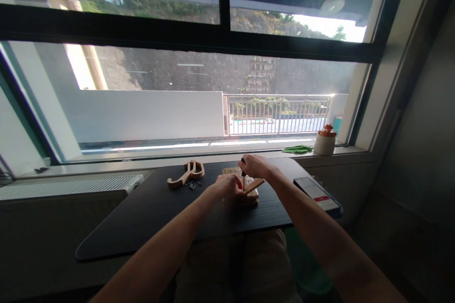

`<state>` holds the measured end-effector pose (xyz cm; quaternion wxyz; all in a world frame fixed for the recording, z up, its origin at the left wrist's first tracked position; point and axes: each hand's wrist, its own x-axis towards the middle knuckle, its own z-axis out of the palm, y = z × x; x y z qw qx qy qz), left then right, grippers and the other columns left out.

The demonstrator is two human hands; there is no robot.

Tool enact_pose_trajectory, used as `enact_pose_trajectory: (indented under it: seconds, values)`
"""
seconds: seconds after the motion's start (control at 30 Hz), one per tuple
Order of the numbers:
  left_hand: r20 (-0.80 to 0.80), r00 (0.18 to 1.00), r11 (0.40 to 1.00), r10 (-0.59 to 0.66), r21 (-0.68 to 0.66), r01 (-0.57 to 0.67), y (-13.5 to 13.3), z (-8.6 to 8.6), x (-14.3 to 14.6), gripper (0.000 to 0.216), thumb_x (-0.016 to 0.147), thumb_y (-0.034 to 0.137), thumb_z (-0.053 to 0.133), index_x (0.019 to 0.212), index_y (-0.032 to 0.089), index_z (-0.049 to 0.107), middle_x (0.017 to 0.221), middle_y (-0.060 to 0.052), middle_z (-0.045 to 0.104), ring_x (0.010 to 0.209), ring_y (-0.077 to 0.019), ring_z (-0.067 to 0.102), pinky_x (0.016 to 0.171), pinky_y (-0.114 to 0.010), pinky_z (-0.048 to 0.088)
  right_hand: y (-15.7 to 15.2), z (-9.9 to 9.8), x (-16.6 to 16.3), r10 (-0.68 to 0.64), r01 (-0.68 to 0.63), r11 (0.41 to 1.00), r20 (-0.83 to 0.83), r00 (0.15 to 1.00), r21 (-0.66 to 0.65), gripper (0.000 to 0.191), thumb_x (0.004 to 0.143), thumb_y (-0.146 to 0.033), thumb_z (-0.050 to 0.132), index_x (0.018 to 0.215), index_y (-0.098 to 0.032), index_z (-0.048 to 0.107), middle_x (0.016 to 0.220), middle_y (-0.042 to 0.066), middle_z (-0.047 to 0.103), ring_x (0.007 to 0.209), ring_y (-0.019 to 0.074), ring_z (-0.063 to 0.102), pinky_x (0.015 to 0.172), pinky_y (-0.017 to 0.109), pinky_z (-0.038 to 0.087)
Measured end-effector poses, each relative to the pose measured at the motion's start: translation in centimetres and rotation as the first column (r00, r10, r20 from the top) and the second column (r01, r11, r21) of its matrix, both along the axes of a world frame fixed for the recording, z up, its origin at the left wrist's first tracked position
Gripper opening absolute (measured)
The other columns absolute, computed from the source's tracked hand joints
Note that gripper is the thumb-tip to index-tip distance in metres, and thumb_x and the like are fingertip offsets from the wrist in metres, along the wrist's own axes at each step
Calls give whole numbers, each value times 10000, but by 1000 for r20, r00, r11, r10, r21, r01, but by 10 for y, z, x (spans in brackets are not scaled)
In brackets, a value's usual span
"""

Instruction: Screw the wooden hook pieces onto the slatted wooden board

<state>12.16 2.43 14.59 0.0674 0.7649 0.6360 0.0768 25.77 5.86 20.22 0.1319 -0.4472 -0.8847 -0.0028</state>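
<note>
My right hand (256, 166) is closed round the dark handle of a screwdriver (243, 182), which stands upright with its shaft pointing down. The tip meets the near end of a light wooden strip (255, 185). My left hand (230, 186) is closed on that same end, fingertips right beside the shaft; whether they also pinch a screw is too small to tell. Beneath the strip lies a thick stack of corrugated cardboard (253, 201). To the left, curved wooden pieces (184, 178) rest on the dark table, with several small screws (192, 185) lying loose beside them.
A phone (317, 195) with its screen lit lies at the right edge of the dark table (142, 227). On the windowsill stand a white jar (324, 143) with an orange-brown top and a green cloth-like thing (297, 149). A radiator (106, 187) is at the left.
</note>
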Motion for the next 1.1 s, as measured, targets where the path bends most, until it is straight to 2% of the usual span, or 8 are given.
enact_pose_trajectory:
  seconds: [0.23, 0.43, 0.57, 0.7, 0.8, 1.03, 1.1]
  values:
    - [-9, 1000, 1000, 7, -23, -7, -3, 3, 1, 271, 666, 497, 576, 763, 272, 693, 802, 23, 681, 832, -184, 587, 692, -249, 395, 2, -1, 2, -26, 26, 999, 3, 1000, 21, 356, 833, -359, 361, 968, -168, 630, 901, 114, 664, 808, 217, 604, 625, 266, 389]
    - [-25, 1000, 999, 13, -41, -14, -6, 7, 4, 251, 681, 479, 567, 766, 278, 691, 804, 23, 676, 861, -191, 576, 710, -255, 394, 5, 1, 6, 33, -33, 999, 6, 999, 6, 336, 836, -313, 352, 1003, -182, 612, 928, 93, 663, 809, 194, 595, 617, 249, 373]
    - [-38, 999, 999, 17, -47, -19, -5, 6, 4, 247, 675, 481, 575, 770, 284, 691, 824, 24, 671, 875, -192, 571, 717, -255, 397, 7, 4, 11, 85, -83, 993, 27, 996, -83, 305, 812, -311, 413, 954, -152, 632, 833, 81, 677, 666, 150, 592, 538, 215, 357]
    - [-49, 999, 999, 15, -49, -18, -3, 5, 3, 219, 683, 459, 576, 773, 295, 690, 823, 29, 667, 874, -191, 572, 728, -261, 401, 7, 5, 13, 111, -105, 982, 31, 993, -158, 305, 830, -279, 397, 968, -130, 625, 716, 60, 679, 540, 113, 570, 481, 198, 347]
    - [-51, 999, 999, 16, -49, -18, -2, 4, 3, 234, 684, 475, 569, 783, 298, 687, 827, 31, 666, 875, -191, 574, 739, -265, 400, 8, 4, 12, 118, -111, 976, 29, 993, -185, 313, 848, -300, 393, 972, -125, 622, 661, 44, 674, 506, 103, 571, 475, 190, 355]
    - [-45, 999, 998, 17, -64, -20, -1, 3, 2, 265, 679, 495, 566, 806, 293, 682, 827, 30, 671, 859, -186, 581, 727, -259, 403, 8, 4, 14, 71, -64, 986, 42, 997, -155, 391, 869, -382, 364, 863, -116, 650, 626, 55, 664, 533, 119, 592, 513, 200, 373]
    - [-45, 999, 998, 14, -62, -17, 0, 3, 2, 257, 682, 491, 565, 802, 295, 682, 824, 33, 670, 853, -187, 582, 727, -262, 404, 6, 5, 15, 57, -49, 988, 52, 997, -145, 395, 864, -403, 369, 887, -124, 647, 662, 61, 673, 565, 129, 604, 532, 207, 382]
